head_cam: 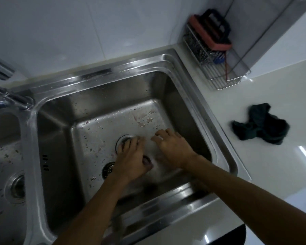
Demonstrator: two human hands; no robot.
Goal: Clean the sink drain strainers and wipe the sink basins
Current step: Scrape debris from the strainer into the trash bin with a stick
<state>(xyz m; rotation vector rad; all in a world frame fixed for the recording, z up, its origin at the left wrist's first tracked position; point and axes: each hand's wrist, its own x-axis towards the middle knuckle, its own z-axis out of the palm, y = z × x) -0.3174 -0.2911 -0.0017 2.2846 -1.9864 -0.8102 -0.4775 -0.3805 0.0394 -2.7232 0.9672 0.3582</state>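
Two round metal drain fittings show in the floor of the right-hand stainless steel sink basin [64, 131]: the open drain hole [122, 139], partly covered by fingers, and a slotted round metal strainer [108, 169] lying loose on the basin floor just beside it, nearer the front wall. The left hand [131, 159] rests palm down over the near side of the drain hole, fingers spread toward its rim; something dark and rounded sits under the thumb, but whether the hand grips it cannot be told. The right hand [172, 149] lies just to the right, palm down, fingers loosely spread and touching the basin floor, with nothing visibly held. The floor around both hands is wet and dotted with pale and pinkish food scraps [145, 119], thickest toward the back right corner. A second steel basin [5, 156] lies to the left, also speckled with scraps, its own round drain [16, 189] near the front. A chrome tap [5, 96] stands at the back between the two basins. On the white countertop [281, 96] to the right, a crumpled dark green cloth [260, 127] lies well apart from the sink. In the back corner, a wire caddy [224, 75] holds a steel wool scourer [199, 52] and a red-and-black handled scrubbing pad [210, 30].
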